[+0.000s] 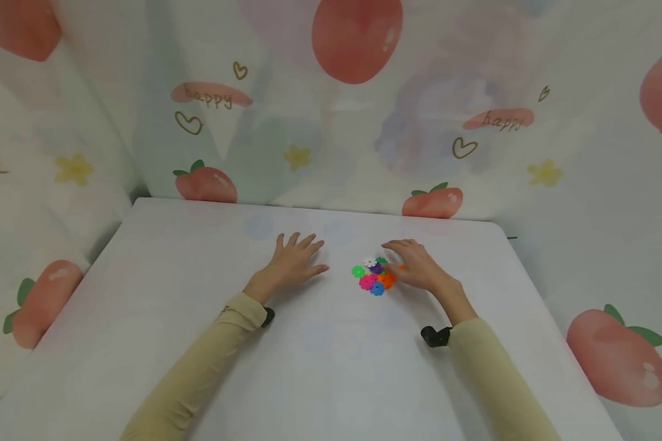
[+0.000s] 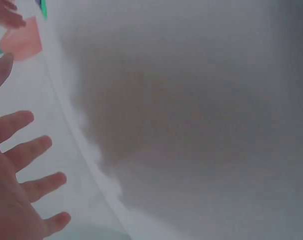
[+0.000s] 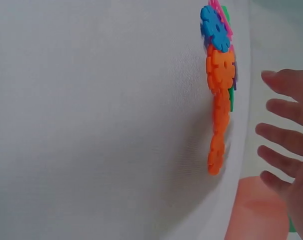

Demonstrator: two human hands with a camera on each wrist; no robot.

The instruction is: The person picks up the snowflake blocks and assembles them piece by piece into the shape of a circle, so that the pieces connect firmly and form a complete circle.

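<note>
A small pile of colourful snowflake-shaped plastic discs lies on the white table (image 1: 320, 343). A blue disc (image 3: 215, 29) and an orange disc (image 3: 221, 69) show at its near side, with more orange ones in a row beside them. Pink (image 1: 367, 282), white (image 1: 369, 262) and light green (image 1: 358, 271) discs lie around these. My right hand (image 1: 416, 266) hovers at the pile's right, fingers spread, covering part of it in the head view. To the left of the pile, my left hand (image 1: 292, 260) is held over the table with fingers apart, holding nothing.
A cloth backdrop (image 1: 331, 141) printed with fruit, hearts and flowers rises behind the table and along both sides. Black wrist mounts (image 1: 436, 336) stick out from under both sleeves. The table's far edge lies just beyond the hands.
</note>
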